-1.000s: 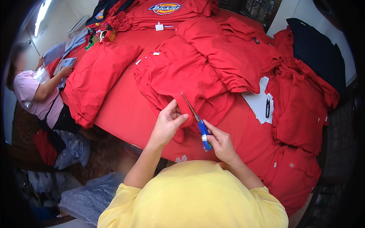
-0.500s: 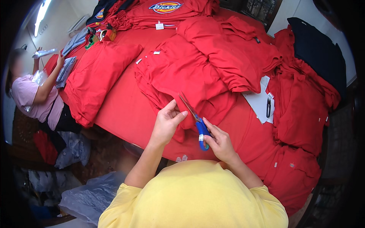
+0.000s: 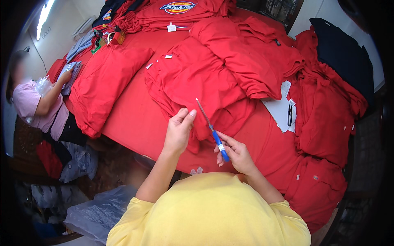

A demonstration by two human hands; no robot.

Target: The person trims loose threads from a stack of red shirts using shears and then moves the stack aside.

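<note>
My right hand (image 3: 237,153) holds a pair of scissors (image 3: 219,144) by its blue handles, which carry a small white label. Its blades point up and away, seen nearly edge-on over the red cloth. Just left of the blades, my left hand (image 3: 177,133) is raised with thumb and fingertips pinched together. Whatever sits in that pinch, if anything, is too small to make out. Beneath and beyond both hands lies a loose heap of red garments (image 3: 201,78), with small white tags at its far left edge.
A red-covered table (image 3: 131,110) bears a red garment stack (image 3: 108,82) at left and more stacks (image 3: 324,119) at right. White paper (image 3: 277,112) with black thread snips (image 3: 290,116) lies right of the heap. A co-worker (image 3: 41,96) in pink handles grey folded items at far left.
The scissors have turned in my right hand, from showing their flat side to nearly edge-on. My left thumb has shifted up slightly. The co-worker's raised hand has come down to the grey items.
</note>
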